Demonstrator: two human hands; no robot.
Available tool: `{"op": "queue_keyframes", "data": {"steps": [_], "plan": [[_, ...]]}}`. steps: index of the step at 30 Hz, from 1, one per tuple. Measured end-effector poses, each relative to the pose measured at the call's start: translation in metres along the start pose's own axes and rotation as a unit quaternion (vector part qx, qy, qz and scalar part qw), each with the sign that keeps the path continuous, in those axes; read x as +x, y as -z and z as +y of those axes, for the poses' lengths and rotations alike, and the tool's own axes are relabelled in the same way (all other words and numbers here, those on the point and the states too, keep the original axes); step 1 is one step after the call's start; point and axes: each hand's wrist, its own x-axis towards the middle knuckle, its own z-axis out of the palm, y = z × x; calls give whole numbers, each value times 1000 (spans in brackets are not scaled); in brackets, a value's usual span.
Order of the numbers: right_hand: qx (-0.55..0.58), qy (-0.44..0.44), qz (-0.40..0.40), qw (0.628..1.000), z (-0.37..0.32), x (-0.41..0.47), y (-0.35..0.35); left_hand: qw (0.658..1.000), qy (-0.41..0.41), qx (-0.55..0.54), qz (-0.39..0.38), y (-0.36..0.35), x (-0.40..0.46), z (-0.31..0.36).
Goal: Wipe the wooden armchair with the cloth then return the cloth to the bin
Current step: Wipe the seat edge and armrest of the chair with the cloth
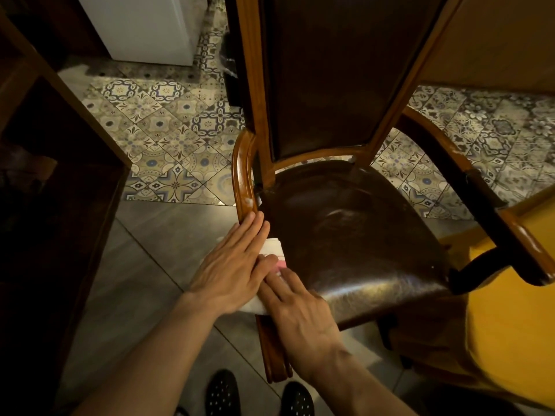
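Observation:
The wooden armchair (244,175) stands in front of me, with a dark leather seat and back and curved brown arms. A white cloth (271,249) with a pink stripe lies over its left armrest. My left hand (231,265) presses flat on the cloth, fingers stretched up the armrest. My right hand (297,313) lies flat on the cloth's near part, just below the left hand. Most of the cloth is hidden under both hands. No bin is in view.
Dark wooden furniture (60,145) fills the left side. A white appliance (144,25) stands at the back on the patterned tile floor (168,130). A yellow surface (510,325) lies at the right, behind the chair's right armrest (486,187). My black shoes (222,391) show below.

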Motion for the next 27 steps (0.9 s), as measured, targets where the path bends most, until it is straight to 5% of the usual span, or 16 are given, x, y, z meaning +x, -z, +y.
{"op": "queue_keyframes", "data": {"steps": [27], "plan": [[36, 47, -27, 998, -1, -65, -12, 999, 31, -9, 17, -9, -4, 17]]}}
